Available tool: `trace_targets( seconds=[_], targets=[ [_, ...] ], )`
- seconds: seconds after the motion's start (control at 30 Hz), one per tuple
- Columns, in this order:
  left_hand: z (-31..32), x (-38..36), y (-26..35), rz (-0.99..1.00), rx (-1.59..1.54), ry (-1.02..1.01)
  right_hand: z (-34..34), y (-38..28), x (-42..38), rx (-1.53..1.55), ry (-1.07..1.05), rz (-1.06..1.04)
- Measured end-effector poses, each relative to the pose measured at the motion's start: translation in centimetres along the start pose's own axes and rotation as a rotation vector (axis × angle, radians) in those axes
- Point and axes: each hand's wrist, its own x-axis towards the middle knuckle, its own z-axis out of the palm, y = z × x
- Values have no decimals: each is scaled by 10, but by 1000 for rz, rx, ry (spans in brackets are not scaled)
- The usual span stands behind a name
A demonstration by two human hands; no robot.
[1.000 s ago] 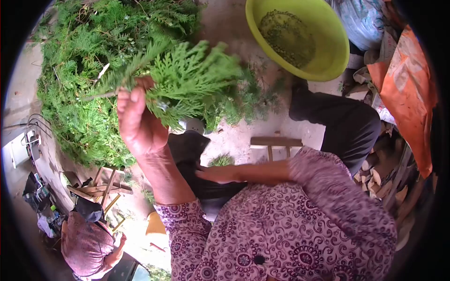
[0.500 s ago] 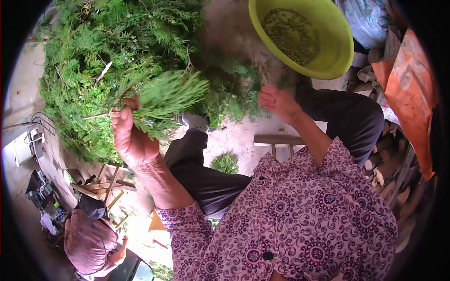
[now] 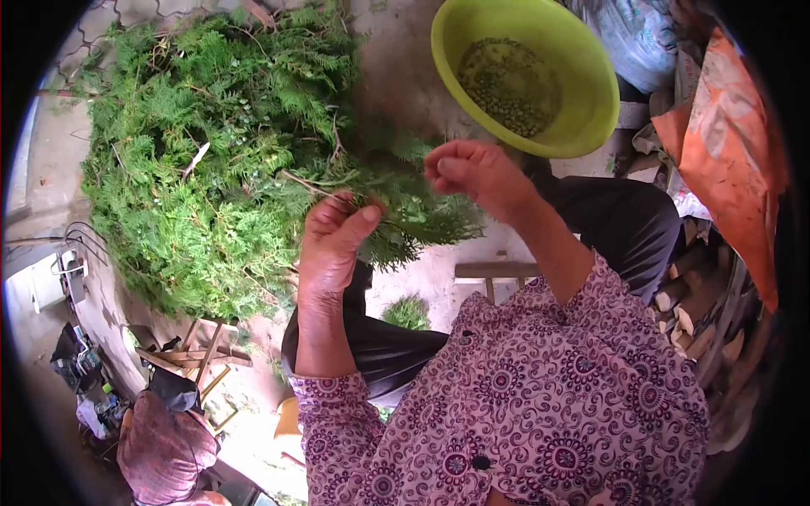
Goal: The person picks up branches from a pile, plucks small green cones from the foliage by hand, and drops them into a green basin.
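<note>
My left hand [image 3: 333, 240] is closed on the thin stem of a green conifer sprig [image 3: 426, 226], whose leafy end spreads to the right. Close beside that leafy end, my right hand [image 3: 485, 179] has its thumb and fingers curled together in a pinch. Whatever it may hold is too small to make out. A large pile of cut conifer branches [image 3: 219, 169] lies on the floor past my left hand. Beyond my right hand stands a yellow-green basin [image 3: 591, 93] with many small greenish round pieces in its bottom.
An orange sheet [image 3: 726, 169] and split firewood [image 3: 688, 312] are at the right. A small wooden stool [image 3: 498, 270] stands near my knees, beside a loose green tuft [image 3: 407, 312]. Another person [image 3: 164, 447] sits at lower left, near a wooden chair frame [image 3: 198, 358].
My left hand has brought the sprig right and down, away from over the pile. My right hand has moved slightly left, its fingers now curled beside the sprig.
</note>
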Motion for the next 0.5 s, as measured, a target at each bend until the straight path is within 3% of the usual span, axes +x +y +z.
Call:
trace_targets(
  seconds=[0.07,0.23,0.5],
  targets=[
    [-7,0,-7,21,-35,-10,10,-3,-6,-140,-136,-82],
    [8,-7,6,-34,-48,-48,32,0,-17,-146,-251,-66],
    [10,0,8,-16,10,-145,44,2,-25,-188,-241,-82]
  ],
)
